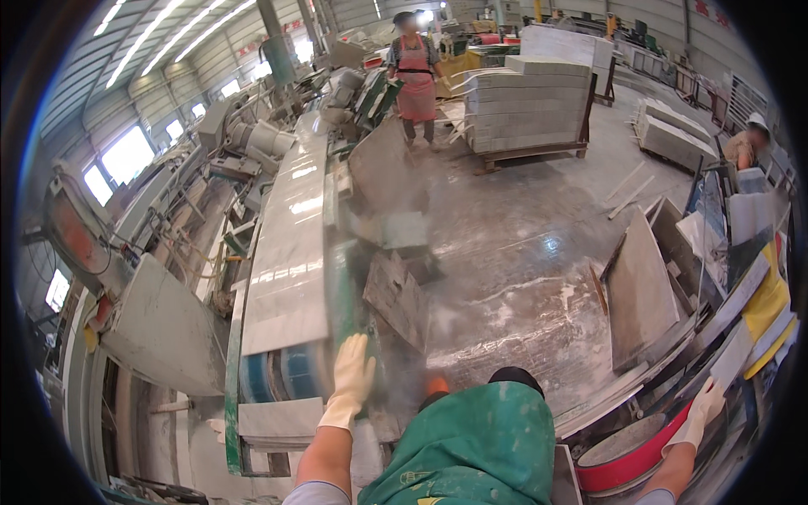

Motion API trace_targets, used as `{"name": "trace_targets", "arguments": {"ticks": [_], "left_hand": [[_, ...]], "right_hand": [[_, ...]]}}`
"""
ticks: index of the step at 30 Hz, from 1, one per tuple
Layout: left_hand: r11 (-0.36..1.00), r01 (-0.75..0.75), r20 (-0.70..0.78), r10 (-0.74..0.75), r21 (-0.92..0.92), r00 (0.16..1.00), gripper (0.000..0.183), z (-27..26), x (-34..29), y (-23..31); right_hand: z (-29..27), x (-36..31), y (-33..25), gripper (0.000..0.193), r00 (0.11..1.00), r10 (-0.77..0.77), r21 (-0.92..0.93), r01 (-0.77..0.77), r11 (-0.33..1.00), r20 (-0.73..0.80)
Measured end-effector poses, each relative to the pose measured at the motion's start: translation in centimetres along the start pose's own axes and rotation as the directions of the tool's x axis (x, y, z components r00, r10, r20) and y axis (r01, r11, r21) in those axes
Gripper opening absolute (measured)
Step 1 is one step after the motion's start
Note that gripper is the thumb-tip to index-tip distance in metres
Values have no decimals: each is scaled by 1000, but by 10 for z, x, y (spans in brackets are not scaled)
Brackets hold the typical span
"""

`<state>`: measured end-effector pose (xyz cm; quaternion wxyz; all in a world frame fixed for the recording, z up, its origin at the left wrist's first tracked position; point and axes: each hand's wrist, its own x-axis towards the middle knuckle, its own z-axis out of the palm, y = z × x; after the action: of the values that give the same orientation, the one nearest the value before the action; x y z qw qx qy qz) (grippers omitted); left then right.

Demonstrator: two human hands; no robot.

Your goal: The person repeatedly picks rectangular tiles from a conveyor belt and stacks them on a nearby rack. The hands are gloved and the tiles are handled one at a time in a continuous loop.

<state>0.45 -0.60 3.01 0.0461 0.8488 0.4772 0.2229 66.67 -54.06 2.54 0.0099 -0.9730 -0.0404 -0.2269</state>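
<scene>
My left hand (348, 383), in a cream rubber glove, lies with fingers stretched out at the green side edge of a long roller-and-belt machine, holding nothing. Beside it, pale stone slabs (288, 269) lie in a row along the machine bed, with blue rollers (282, 373) at the near end. A short stack of pale stone strips (279, 421) sits just left of my wrist. Off to the right, my right hand (700, 414), also gloved, reaches out with its fingers extended near upright pale strips (732, 358). Below it is a red-rimmed round tub (619, 471).
A person in a pink apron (414, 76) stands ahead, near a palletised slab stack (530, 105). Another person in a white helmet (747, 145) is at the far right. Slabs lean at right (640, 290) and beside the machine (396, 295). The floor (505, 227) looks wet.
</scene>
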Motion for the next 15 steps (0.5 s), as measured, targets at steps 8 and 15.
{"name": "trace_targets", "arguments": {"ticks": [8,15], "left_hand": [[995,-62,-19,63,72,998,52,11,-1,-14],[994,-81,-11,82,72,997,51,8,0,-14]], "right_hand": [[-8,24,-11,45,990,141,19,-141,990,8],[22,28,3,50,998,61,-163,-66,984,-36]]}}
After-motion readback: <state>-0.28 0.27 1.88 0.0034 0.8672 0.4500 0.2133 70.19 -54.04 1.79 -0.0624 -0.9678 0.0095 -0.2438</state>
